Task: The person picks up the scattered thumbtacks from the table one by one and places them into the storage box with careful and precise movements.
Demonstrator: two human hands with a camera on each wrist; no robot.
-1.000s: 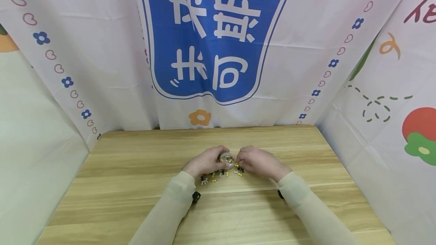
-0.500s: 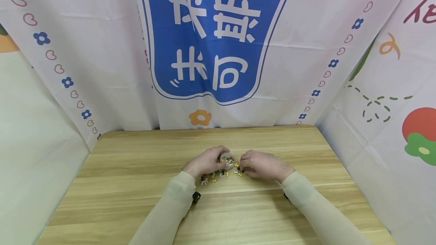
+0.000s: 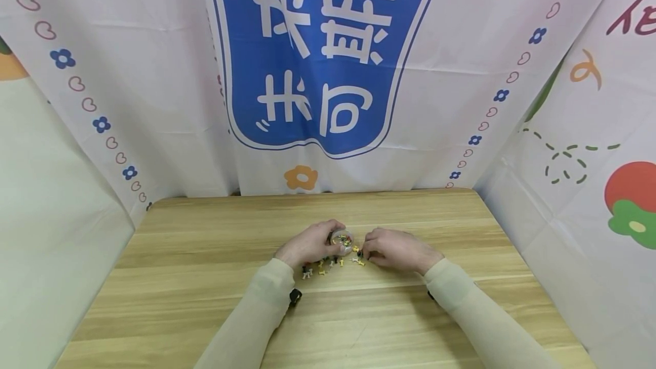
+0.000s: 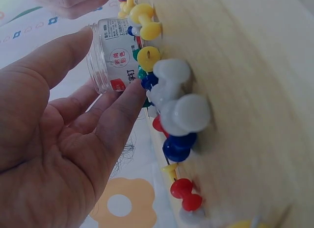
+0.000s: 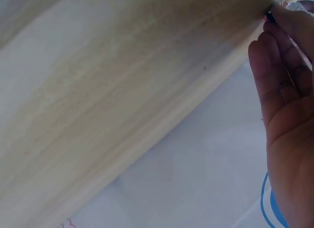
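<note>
The jar [image 4: 117,56] stands upright on the counter [image 3: 205,300], mouth up, with small pins [image 3: 341,238] showing inside it. The left hand [image 3: 307,242] grips the jar from its left side, and that grip should stay firm but light, low enough to leave the mouth free and the base flat. Just right of the jar, the right hand [image 3: 394,247] has its thumb and finger tips closed together on what looks like a dark pin [image 5: 270,16]; whether it is off the wood yet, I cannot tell. The better pinch is on the plastic head, square across it, with the needle turned away from the skin, since so small and smooth a head probably rolls or slips under a sideways squeeze. A yellow pin [image 3: 361,263] and a white pin [image 3: 355,259] lie to the near right of the jar, close to those fingertips, so a straight lift suits better than a drag through them. On the jar's near left, white heads [image 4: 189,115], a blue pin [image 4: 177,148] and a red pin [image 4: 184,190] crowd below the left hand, where lowering the palm would risk a prick. Beyond the jar, past the counter's far edge, hangs a curtain [image 3: 435,130].
</note>
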